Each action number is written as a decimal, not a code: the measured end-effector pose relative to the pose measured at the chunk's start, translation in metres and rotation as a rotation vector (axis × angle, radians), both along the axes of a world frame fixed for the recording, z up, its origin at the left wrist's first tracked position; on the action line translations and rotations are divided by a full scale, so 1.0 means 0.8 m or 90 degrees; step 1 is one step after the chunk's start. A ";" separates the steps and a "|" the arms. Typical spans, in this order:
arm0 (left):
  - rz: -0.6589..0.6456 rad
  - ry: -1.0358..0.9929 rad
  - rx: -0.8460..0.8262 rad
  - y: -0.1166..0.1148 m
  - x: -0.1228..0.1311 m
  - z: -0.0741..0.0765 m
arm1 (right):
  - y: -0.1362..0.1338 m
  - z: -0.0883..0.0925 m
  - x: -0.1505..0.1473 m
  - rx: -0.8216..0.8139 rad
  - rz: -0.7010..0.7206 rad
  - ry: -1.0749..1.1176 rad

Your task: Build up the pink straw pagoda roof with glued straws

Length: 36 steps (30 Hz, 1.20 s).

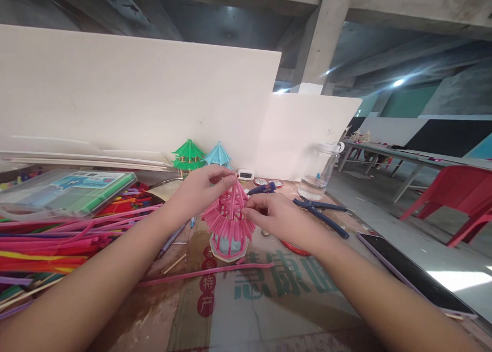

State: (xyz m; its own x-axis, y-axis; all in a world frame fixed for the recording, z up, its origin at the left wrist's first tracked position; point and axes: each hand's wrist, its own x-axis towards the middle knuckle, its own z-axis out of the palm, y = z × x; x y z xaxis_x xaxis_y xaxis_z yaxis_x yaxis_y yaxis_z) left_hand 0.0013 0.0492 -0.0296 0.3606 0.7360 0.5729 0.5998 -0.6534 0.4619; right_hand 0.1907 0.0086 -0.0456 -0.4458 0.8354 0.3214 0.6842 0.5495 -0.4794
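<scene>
A pink model pavilion [230,228] made of fuzzy pipe cleaners stands upright on a pale many-sided base [229,257]. Its lower roof is covered with pink strips, while the upper part shows bare slanting ribs. My left hand [205,185] reaches over from the left, its fingers pinched at the pavilion's peak. On the right side my right hand [274,213] has thumb and fingertips together at the upper frame; anything between them is too small to make out. A loose pink pipe cleaner [215,274] lies in front of the base.
Bundles of coloured pipe cleaners [49,244] and a clear plastic case [73,190] fill the left. Green [188,154] and blue [219,154] model pavilions stand behind. To the right are pliers [323,213], a water jar [317,175] and a phone [411,270]. A glue gun [262,188] lies behind.
</scene>
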 end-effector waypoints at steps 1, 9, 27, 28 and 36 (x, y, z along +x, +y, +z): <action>-0.002 -0.020 0.016 0.000 -0.001 0.000 | 0.000 0.000 0.001 0.004 0.000 0.001; -0.066 0.048 0.199 -0.007 -0.007 0.008 | -0.001 -0.001 0.009 0.046 0.070 0.096; -0.115 0.073 0.070 -0.033 0.006 0.012 | -0.011 0.002 0.002 0.196 0.075 0.129; -0.117 0.070 0.066 -0.033 0.005 0.013 | -0.011 0.003 0.001 0.191 0.078 0.133; -0.095 0.044 0.123 -0.035 0.005 0.016 | -0.011 0.004 0.000 0.173 0.088 0.168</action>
State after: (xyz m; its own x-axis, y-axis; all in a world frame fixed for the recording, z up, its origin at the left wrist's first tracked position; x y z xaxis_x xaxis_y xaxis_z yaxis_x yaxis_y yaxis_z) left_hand 0.0055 0.0212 -0.0171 0.5006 0.5513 0.6674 0.5158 -0.8091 0.2815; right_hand 0.1909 -0.0002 -0.0427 -0.4206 0.6426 0.6405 0.4677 0.7585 -0.4538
